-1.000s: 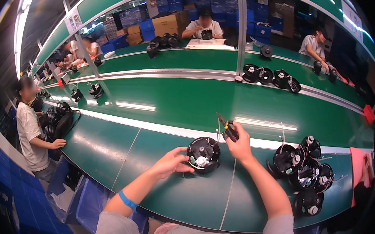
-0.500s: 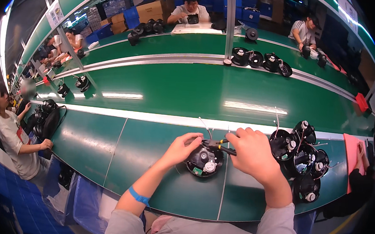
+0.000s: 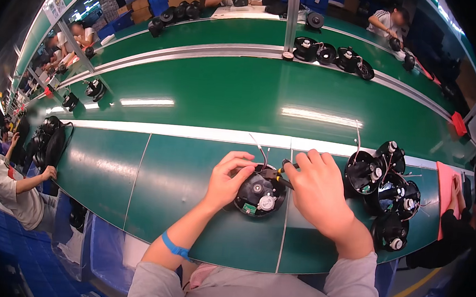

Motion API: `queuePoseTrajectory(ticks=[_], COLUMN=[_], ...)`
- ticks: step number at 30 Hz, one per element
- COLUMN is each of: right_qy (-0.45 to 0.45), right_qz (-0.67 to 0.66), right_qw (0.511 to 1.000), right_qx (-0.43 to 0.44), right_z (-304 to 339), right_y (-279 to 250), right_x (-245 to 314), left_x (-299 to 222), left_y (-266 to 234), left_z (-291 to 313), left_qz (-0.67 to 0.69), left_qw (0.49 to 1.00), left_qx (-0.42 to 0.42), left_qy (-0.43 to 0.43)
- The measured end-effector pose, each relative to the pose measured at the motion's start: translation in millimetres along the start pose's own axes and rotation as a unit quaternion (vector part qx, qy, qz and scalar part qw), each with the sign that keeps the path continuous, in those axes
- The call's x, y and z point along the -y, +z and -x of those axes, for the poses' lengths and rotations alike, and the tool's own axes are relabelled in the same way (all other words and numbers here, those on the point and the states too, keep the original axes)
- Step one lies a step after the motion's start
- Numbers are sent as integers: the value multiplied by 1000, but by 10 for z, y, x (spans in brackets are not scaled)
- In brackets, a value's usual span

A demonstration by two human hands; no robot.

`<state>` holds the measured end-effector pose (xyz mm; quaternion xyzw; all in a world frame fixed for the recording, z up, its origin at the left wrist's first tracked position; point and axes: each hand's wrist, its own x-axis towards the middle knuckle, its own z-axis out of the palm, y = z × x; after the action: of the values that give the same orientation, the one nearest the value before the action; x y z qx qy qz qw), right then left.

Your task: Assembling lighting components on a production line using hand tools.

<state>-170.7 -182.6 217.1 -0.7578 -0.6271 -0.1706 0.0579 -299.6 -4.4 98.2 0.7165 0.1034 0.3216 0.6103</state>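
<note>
A round black housing (image 3: 255, 195) sits on the green bench in front of me, with a white round motor-like part and a small green circuit board in it. From its far side a thin cable (image 3: 259, 147) sticks up. My left hand (image 3: 228, 181) is at the housing's left edge, thumb and fingertips pinched at the wire there. My right hand (image 3: 323, 193) grips black-and-yellow pliers (image 3: 272, 174). Their jaws reach over the far rim of the housing, beside my left fingertips; exactly what lies between the jaws is too small to tell.
Several similar black housings (image 3: 389, 239) with loose wires cluster to my right. Beyond them lies a pink mat (image 3: 446, 190) with a co-worker's arms over it. Black units (image 3: 48, 141) are piled at the left by another person. A green conveyor (image 3: 197, 96) runs beyond the bench.
My view has tilted down slightly. The pliers have turned, and their jaws are now nearer my left fingertips; the housing stays in place.
</note>
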Motion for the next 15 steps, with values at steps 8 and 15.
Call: queuePoseTrajectory(ticks=[8, 15], right_qy=[0, -3], right_qz=[-1, 6], right_qw=[1000, 1000], right_qx=[6, 5], right_z=[-38, -56], right_y=[-1, 42], right_x=[57, 76], left_x=[-20, -52], left_y=[-9, -8], left_z=[19, 32], left_qz=[0, 3], left_qw=[1000, 1000], left_qx=[-11, -13], left_qy=[-5, -12])
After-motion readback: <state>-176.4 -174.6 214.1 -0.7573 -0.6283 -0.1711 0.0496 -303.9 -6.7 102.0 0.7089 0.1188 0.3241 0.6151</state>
